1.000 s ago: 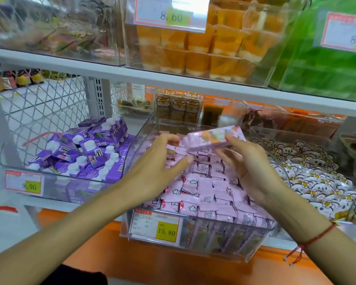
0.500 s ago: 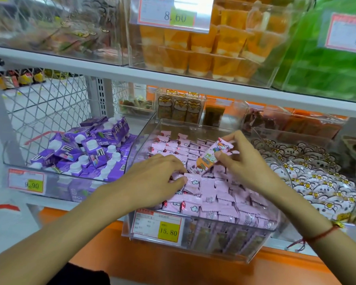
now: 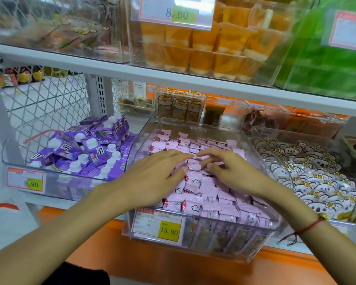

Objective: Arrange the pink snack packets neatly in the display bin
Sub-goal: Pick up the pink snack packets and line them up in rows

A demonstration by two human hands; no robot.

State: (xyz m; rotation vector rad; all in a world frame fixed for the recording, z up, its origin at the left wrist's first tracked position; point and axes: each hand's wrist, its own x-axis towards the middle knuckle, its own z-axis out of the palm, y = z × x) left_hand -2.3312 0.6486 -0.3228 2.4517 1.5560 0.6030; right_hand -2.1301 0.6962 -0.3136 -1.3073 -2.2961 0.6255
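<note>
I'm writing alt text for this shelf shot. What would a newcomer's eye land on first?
Two bare hands, the left hand and the right hand, resting side by side on the pink snack packets in the clear display bin at centre. Its yellow 15.80 price tag stands out in front; purple cartons fill the bin to the left.

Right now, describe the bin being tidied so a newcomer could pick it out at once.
On the lower shelf, find the clear display bin in the middle, between the purple cartons and the white bear-print packets. Both hands, the left hand and the right hand, rest on its pink snack packets. Only this bin carries a tag reading 15.80.
</note>
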